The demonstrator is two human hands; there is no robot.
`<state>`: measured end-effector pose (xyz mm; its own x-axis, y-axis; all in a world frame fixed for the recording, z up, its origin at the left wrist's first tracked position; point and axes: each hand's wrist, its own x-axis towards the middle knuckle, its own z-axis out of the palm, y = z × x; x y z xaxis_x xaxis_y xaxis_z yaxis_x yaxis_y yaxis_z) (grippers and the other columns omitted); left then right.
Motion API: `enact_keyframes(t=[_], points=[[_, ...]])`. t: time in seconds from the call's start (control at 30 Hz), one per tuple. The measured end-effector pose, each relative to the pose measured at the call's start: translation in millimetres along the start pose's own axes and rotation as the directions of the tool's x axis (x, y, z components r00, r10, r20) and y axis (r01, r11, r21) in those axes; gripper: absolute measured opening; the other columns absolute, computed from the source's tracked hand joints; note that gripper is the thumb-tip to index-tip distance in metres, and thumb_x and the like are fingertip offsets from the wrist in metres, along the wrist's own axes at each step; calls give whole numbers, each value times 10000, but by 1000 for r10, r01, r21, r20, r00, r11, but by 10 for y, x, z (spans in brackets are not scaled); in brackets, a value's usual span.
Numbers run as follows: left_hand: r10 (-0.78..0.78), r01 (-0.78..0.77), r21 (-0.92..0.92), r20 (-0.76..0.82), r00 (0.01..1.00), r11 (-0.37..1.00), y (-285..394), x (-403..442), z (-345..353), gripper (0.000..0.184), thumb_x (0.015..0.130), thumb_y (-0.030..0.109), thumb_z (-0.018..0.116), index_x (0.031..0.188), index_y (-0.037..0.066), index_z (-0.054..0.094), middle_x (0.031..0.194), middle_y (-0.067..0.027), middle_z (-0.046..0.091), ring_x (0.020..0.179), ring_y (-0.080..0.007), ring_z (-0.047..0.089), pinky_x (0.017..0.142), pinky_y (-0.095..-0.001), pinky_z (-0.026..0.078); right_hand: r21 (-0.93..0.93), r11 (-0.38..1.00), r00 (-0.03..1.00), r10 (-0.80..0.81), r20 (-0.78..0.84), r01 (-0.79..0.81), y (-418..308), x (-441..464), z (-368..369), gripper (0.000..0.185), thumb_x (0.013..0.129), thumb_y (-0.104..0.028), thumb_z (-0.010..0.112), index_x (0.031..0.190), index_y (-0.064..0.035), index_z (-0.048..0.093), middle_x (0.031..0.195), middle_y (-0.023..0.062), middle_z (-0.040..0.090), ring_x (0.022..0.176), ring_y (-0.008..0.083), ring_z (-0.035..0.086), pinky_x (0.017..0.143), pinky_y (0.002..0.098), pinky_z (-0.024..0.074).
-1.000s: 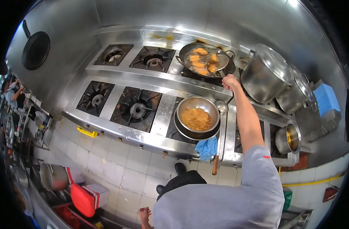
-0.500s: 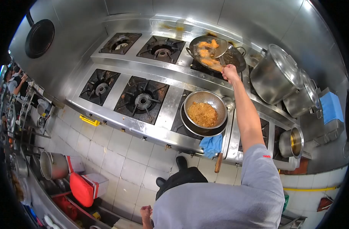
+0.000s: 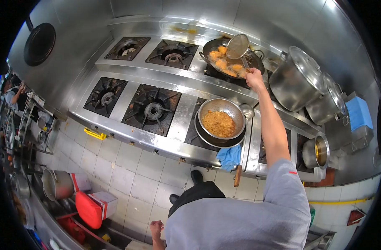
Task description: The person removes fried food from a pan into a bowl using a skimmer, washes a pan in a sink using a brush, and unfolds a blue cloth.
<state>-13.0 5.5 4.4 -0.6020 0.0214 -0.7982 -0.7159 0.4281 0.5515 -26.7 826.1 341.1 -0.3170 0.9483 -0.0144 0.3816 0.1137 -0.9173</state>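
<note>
My right hand [image 3: 254,79] is closed round the handle of a mesh skimmer [image 3: 238,46], whose round head is tilted over the back-right wok [image 3: 258,62]. Golden fried pieces [image 3: 221,64] sit in bubbling oil in that wok, mostly on its left side. My left hand [image 3: 156,228] hangs low by my side, fingers curled, with nothing visible in it. Below my right forearm, a perforated metal bowl [image 3: 243,121] of brown fried bits [image 3: 218,123] rests in a dark pan [image 3: 215,143] on the front burner.
A ladle [image 3: 247,111] lies right of the bowl. A blue cloth [image 3: 229,157] and a wooden handle [image 3: 238,176] hang at the stove's front edge. Large lidded pots [image 3: 294,81] stand right. Bare burners [image 3: 153,111] lie left. Behind at left are a red-lidded container [image 3: 88,209] and a distant person [image 3: 12,96].
The skimmer head has come up from low over the oil and now stands tilted higher above the wok. My right wrist has turned. The view has shifted slightly.
</note>
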Motion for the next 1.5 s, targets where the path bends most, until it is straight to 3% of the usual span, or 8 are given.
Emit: enact_keyframes(t=[0.2,0.27,0.33,0.47,0.57,1.2,1.4,1.5], points=[[-45,45,24,10,999,999,86,47,-29,188,811,100,645,906,-16,532,729,-100,618,591,-152,613,454,-288,520,-315,944,971,-161,-179,98,103,-97,-543,228,846,-94,558,1050,4,583,683,71,597,481,149,532,431,314,419],[-43,43,1,7,999,999,79,64,-32,188,813,100,646,905,-18,532,728,-101,618,587,-152,613,452,-286,520,-463,884,960,-185,-212,68,125,-83,-786,347,790,-174,593,1095,-7,605,988,217,661,938,332,647,791,396,499],[-63,64,13,-16,998,998,46,44,-42,190,821,102,648,912,-14,528,727,-101,616,587,-153,612,453,-285,521,-471,881,967,-156,-200,44,22,-161,-887,353,776,-158,575,1088,6,604,1013,263,637,1028,366,605,867,404,465],[-55,55,11,-12,998,998,-1,-42,-30,191,830,105,643,925,-10,524,726,-98,616,587,-157,611,462,-293,524,-601,798,978,-99,-185,-33,304,113,-951,247,755,-120,530,908,46,630,851,257,656,794,348,668,664,398,514],[-28,30,89,-25,999,996,118,-198,23,192,834,107,638,935,-7,521,727,-97,617,587,-161,610,466,-300,519,-494,863,994,110,-28,-109,274,178,-701,100,754,-58,518,705,13,569,535,88,528,390,161,478,344,328,325],[-3,2,58,20,1000,998,167,15,41,167,858,93,624,916,-24,520,716,-98,621,573,-165,610,437,-289,505,105,977,966,160,204,-184,157,431,-123,188,825,-74,525,646,-17,522,507,48,474,353,113,401,317,271,258],[262,-275,4,294,919,961,-9,123,-221,382,867,412,560,978,56,643,819,-96,630,736,-203,584,629,-345,513,-6,997,991,75,109,-75,136,508,-92,161,825,-59,539,674,-4,529,560,52,508,383,108,413,332,261,309],[313,-324,12,217,924,946,95,4,-189,338,873,363,545,832,46,653,686,-46,592,587,-164,529,523,-338,465,-164,986,1000,10,-25,-14,-240,169,-124,103,763,-42,516,677,13,532,561,82,544,400,147,474,350,305,334]])
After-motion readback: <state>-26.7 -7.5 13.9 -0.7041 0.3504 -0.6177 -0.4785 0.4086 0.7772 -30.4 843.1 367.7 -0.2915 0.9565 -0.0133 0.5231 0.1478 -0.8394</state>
